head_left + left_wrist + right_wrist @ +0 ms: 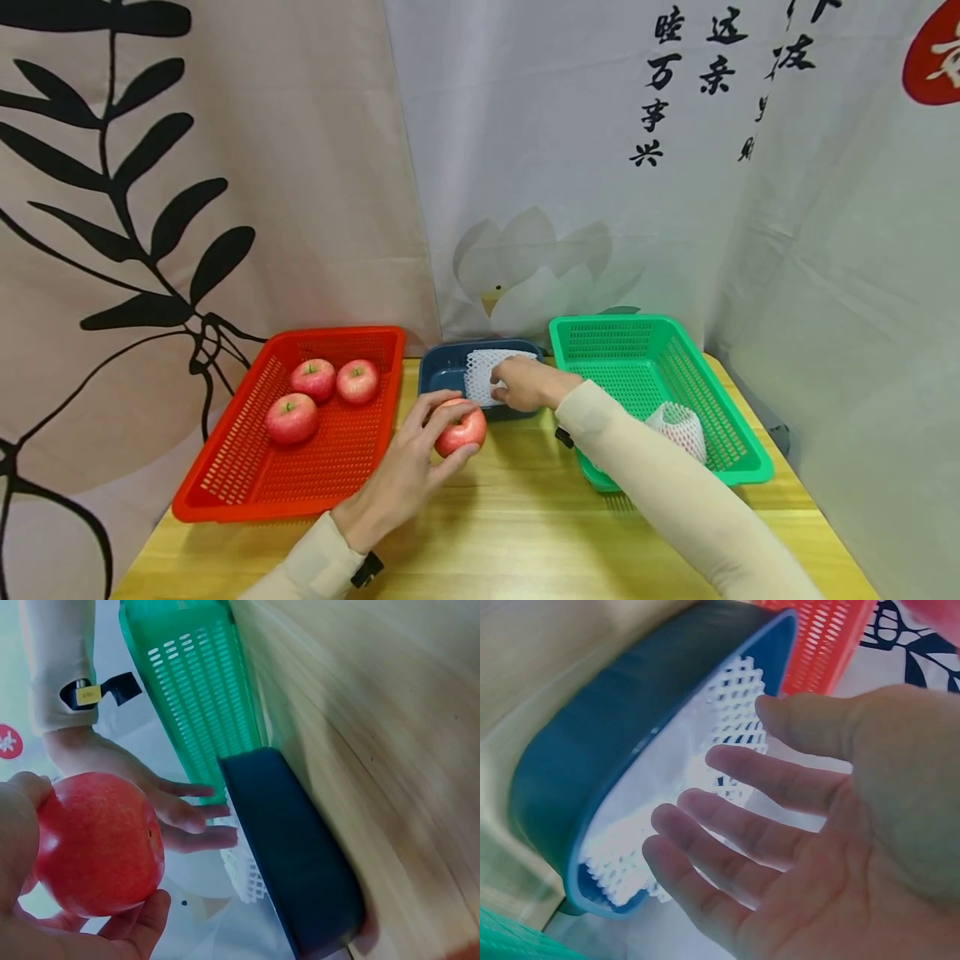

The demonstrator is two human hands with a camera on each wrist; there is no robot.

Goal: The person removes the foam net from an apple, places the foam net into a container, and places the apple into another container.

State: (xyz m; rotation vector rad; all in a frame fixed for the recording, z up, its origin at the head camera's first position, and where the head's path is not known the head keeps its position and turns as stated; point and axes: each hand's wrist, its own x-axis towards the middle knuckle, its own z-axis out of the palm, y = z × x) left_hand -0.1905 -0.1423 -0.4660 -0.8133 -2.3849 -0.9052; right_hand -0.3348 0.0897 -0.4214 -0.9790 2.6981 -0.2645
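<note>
My left hand [405,462] holds a red apple [460,428] between thumb and fingers, above the table just in front of a dark blue tray [442,368]. Close up in the left wrist view, the apple [101,844] has the thumb and fingertips around its sides. White foam fruit nets [482,377] lie in the blue tray. Over them reaches my right hand [531,383]. The right wrist view shows its fingers [742,825] extended and spread at the foam net [739,697], pinching nothing; whether they touch it I cannot tell.
At the left, a red basket [337,492] has several apples [292,418] in it. On the right stands a green basket [615,358] with a netted apple [678,429], partly behind my right forearm. A printed curtain [315,167] hangs behind the wooden table [495,533].
</note>
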